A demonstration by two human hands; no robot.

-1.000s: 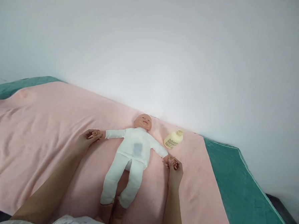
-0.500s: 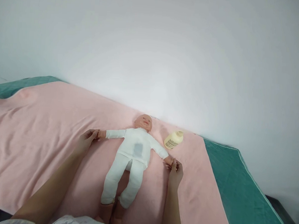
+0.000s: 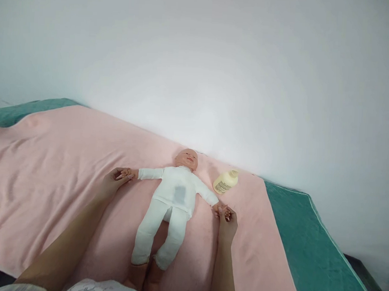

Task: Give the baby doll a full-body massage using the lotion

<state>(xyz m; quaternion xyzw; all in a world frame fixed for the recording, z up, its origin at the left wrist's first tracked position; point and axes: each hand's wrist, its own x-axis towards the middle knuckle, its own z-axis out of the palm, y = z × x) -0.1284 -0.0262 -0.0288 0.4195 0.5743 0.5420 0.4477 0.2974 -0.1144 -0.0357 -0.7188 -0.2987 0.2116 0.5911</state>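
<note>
A baby doll (image 3: 174, 188) with a white cloth body lies on its back, arms stretched out sideways. A dark patch shows through its chest. My left hand (image 3: 114, 182) is closed on the doll's hand at the left, with the thumb along its near side. At the right, my right hand (image 3: 228, 221) pinches the doll's other hand between thumb and fingers. A pale yellow bottle (image 3: 225, 182) with printed text lies tilted beside the doll's arm, above my right hand and apart from it.
The doll and bottle rest on a wrinkled pink blanket (image 3: 83, 144). Green cloth (image 3: 320, 239) shows past the blanket on the right and at the far left. A pale wall (image 3: 198, 67) rises right behind the doll's head.
My left thumb has shifted right along the doll's hand. My right thumb has moved slightly left over the other doll hand. The doll and bottle have stayed put.
</note>
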